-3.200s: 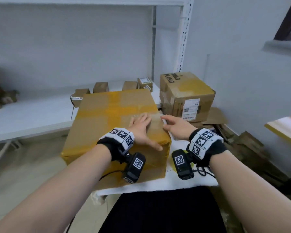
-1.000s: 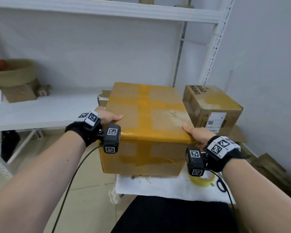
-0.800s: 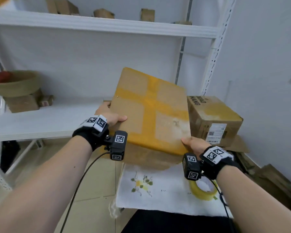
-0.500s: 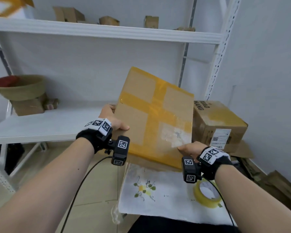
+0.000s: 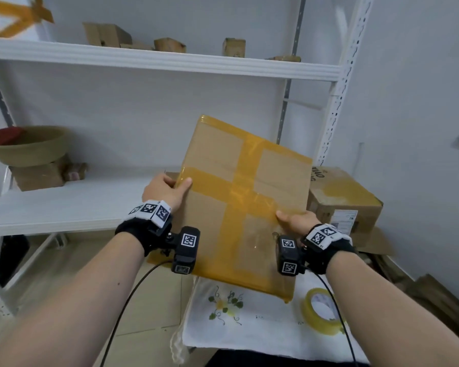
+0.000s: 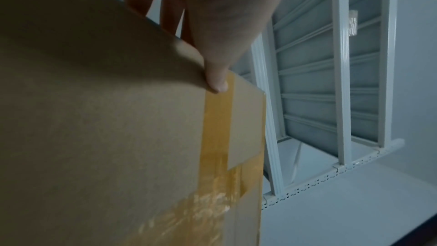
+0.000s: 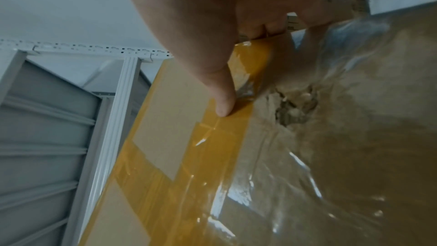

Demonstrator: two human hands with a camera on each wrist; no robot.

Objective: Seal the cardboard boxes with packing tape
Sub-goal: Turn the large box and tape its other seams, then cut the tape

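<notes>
A large cardboard box [image 5: 239, 205] crossed with yellow tape hangs tilted in the air above the cloth, its taped face turned toward me. My left hand [image 5: 167, 190] grips its left edge, thumb on the front face and fingers behind. My right hand [image 5: 296, 221] grips its right edge the same way. In the left wrist view the thumb [image 6: 216, 79] presses on a tape strip of the box [image 6: 118, 137]. The right wrist view has the thumb [image 7: 223, 104] on the tape cross of the box [image 7: 236, 156]. A roll of yellow packing tape [image 5: 321, 311] lies on the cloth at lower right.
A white embroidered cloth [image 5: 249, 324] covers the surface below. A second taped box [image 5: 345, 205] with a label stands behind on the right. White shelving [image 5: 157, 62] carries small boxes above; a basket [image 5: 29, 147] rests on the lower shelf at left. Flattened cardboard lies along the right wall.
Both hands took the box by its sides, lifted it off the cloth and tipped its top face toward me. The cloth and the tape roll came into sight beneath it.
</notes>
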